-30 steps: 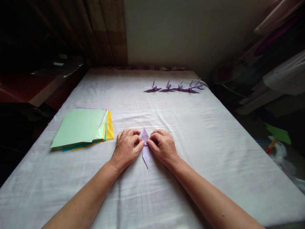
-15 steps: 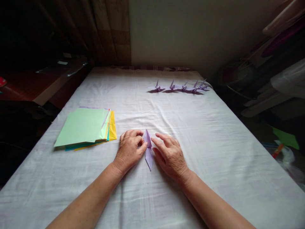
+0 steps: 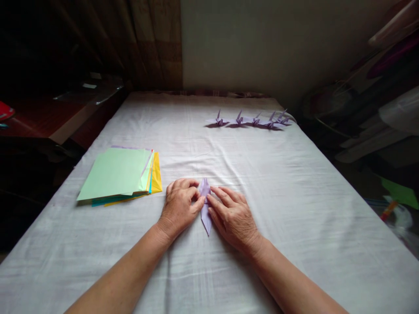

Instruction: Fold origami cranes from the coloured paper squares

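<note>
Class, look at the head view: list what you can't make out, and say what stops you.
In the head view:
Purple paper: its underside, hidden by its own upper face.
Lower sheets: how many, hidden mostly by the green sheet.
Red object: its full shape, cut off by the left edge.
Cranes: fine folds, too small.
</note>
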`<state>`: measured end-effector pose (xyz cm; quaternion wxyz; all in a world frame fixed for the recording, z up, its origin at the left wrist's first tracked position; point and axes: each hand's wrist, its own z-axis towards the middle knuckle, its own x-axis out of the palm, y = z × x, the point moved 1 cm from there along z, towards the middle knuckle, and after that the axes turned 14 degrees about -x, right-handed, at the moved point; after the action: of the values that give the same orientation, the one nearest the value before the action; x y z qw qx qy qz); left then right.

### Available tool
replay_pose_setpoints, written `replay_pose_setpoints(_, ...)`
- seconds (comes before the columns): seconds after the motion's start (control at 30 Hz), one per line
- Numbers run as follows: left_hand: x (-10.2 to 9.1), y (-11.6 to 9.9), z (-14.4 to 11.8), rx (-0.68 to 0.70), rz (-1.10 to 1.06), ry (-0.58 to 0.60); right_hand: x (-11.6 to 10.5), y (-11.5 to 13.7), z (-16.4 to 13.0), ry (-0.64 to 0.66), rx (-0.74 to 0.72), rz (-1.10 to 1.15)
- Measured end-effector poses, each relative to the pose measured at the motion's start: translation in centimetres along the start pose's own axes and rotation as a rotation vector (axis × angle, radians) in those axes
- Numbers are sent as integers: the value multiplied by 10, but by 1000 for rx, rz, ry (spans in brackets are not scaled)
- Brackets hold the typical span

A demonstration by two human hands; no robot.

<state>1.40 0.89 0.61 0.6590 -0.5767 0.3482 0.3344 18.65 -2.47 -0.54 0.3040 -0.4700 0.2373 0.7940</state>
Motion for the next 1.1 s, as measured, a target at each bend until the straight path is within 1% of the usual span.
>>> replay_pose_setpoints(0.13,1,0,0,-3,6,-4,0,0,0,27,-18,11)
replay_pose_setpoints(0.47,2,0,-1,19,26,-6,2,-1,0,43,-7,37)
replay_pose_setpoints(0.63,4,4,-2,18,20,-42,2,-2,0,52,-13,43)
replay_pose_setpoints(0.7,5,5,-2,38,21,-45,3,-2,0,62,-7,44)
replay_pose_setpoints(0.8,5,5,-2,72,47,-27,4,-2,-1,75,4,46)
replay_pose_setpoints(0.9,5,8,-2,74,93,3,4,-2,-1,83,13,49)
replay_pose_setpoints(1.1,3,16,3,64,197,131,1,-6,-7,148,-28,68)
